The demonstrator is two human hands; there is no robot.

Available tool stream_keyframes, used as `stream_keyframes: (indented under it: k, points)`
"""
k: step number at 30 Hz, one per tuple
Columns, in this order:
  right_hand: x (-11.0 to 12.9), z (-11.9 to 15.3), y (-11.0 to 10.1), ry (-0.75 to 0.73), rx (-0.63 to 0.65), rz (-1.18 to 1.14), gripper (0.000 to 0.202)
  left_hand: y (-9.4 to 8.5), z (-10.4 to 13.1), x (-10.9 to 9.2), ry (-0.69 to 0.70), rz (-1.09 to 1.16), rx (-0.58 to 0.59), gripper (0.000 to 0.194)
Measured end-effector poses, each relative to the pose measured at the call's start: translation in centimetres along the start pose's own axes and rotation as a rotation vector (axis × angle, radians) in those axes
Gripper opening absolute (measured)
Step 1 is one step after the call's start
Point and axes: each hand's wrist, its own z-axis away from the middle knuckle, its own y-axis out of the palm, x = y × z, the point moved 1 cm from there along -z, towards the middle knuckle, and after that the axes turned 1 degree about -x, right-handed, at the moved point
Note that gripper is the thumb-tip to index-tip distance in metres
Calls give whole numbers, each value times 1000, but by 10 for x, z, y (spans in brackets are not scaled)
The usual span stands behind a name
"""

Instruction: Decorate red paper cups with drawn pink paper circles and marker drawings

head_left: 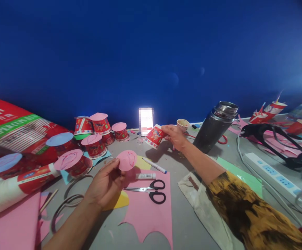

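Two hands busy: left hand (106, 184) pinching pink paper circle (126, 160) upright in fingertips, right hand (175, 136) gripping red paper cup (154, 136) tipped sideways, mouth lower-left, up and right of the circle, above scissors (151, 191) on table (187, 222).

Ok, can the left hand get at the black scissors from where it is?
Probably yes: the scissors lie bare on pink paper beside the left hand, but it holds a pink disc.
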Motion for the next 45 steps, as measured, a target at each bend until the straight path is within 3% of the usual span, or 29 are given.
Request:
stream_keyframes:
  k: [4,9,16,19,21,27,29,31,34,39,43,45]
  points:
    - [16,20,20,-99,94,15,44,-2,-4,-8,72,35,-23,7]
    - [33,39,33,-280,147,277,35,-2,-4,-12,58,4,-33,13]
    - [33,51,44,-383,203,301,39,2,-3,-12,83,2,73,9]
    - [36,54,46,-422,152,330,38,-2,-7,-13,70,-83,22,4]
    - [37,54,45,-412,94,343,35,-6,-9,-12,61,-169,2,11]
    - [38,51,42,-401,31,324,34,-13,-10,-5,64,-513,82,33]
    - [38,52,42,-404,42,323,35,-14,-11,-6,156,-631,27,26]
    - [39,52,43,-405,54,321,36,-12,-9,-10,423,-787,-90,20]
    - [41,56,45,-417,59,313,34,-4,0,-15,861,-970,-155,48]
    - [50,73,59,-446,186,282,38,5,13,-6,940,-1056,63,74]
    - [54,82,67,-455,303,282,42,5,15,3,1070,-1236,142,65]
    - [55,81,65,-422,339,312,42,6,16,3,1068,-1281,142,58]
